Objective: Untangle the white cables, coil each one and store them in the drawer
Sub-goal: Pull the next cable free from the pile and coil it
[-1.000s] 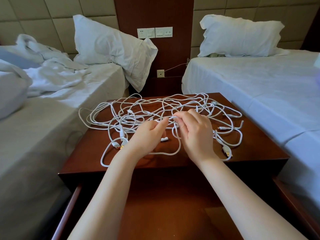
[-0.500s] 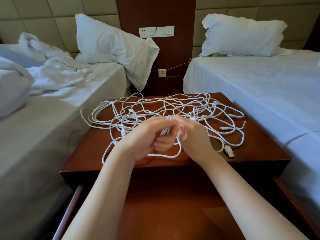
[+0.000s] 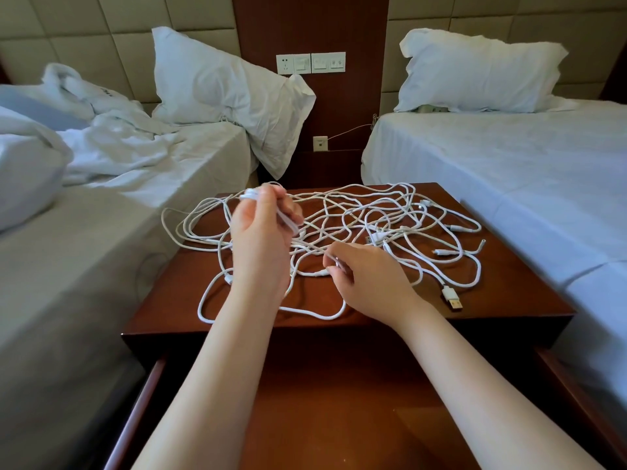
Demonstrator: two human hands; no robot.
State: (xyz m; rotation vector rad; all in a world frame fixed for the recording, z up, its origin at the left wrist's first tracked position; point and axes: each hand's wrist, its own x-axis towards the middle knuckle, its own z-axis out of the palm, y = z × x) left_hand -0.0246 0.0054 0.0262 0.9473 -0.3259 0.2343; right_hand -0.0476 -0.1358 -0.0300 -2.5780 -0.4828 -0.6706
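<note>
Left hand (image 3: 261, 239) higher, with white cable (image 3: 287, 222)

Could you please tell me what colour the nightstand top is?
The nightstand top is glossy reddish-brown wood, shown best in the head view.

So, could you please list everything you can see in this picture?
white cables: one tangle, number unclear, white, spread on the nightstand top
USB plug: one, white with gold tip, front right of the top
nightstand: one, reddish-brown, between the beds
drawer: one, reddish-brown, open below the top
beds: two, white sheets, either side of the nightstand
pillows: two, white, one at each bed's head
crumpled bedding: white, on the left bed
wall plates: two, white, on the wood panel behind
left hand: one, lifted, grips a cable
right hand: one, low, pinches a cable
</note>
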